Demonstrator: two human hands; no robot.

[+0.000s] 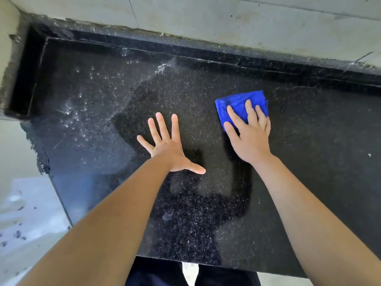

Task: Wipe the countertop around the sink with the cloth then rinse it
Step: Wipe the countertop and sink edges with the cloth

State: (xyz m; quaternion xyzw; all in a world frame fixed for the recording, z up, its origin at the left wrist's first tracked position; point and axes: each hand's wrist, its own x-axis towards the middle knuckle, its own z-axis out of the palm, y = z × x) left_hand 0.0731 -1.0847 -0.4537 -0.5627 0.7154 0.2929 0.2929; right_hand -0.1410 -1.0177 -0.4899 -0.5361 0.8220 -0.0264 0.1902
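On the black speckled counter (309, 162), right of the middle and closer to the back edge than the front: a folded blue cloth (237, 104), lying flat on the stone. Pressed down from the near side by the right hand (249, 139), palm down, fingers (250, 112) straight and a little apart, laid over the near and right part of the cloth; blue showing past the fingertips and off to the left. No pinching, no curl round the fabric, just a flat press. Heel of that hand off the cloth, over bare stone.

Left of the cloth and clear of it, near the middle of the counter: the left hand (169, 149), palm down, all five fingers splayed wide, thumb stuck out to the right toward the other wrist. Holding nothing. Resting on the stone or hovering just above it: cannot tell, with a dark shadow close under the thumb.

Toward the left end of the counter: scattered water drops (82, 112) and a pale streak running up toward the back. Along the back and the left end: a low raised black rim (185, 52), with a grey wall (247, 21) rising straight behind it. Past the left end, lower down: pale floor (20, 203) with dark specks. Under the front edge, at the bottom of the view: dark trousers (156, 275).
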